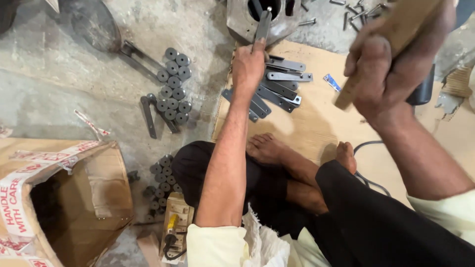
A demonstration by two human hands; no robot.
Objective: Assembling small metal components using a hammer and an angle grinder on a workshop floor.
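- Head view: the left hand (248, 66) is closed around a flat metal bar (261, 27), standing it upright in the steel block (242, 22) at twelve o'clock.
- The right hand (391, 74) at two o'clock grips a wooden handle (391, 37), raised.
- More flat bars (277, 89) lie on cardboard (316, 128) just beside the left wrist.
- Done well, I'd judge: bar kept plumb, fingers low, blow square.
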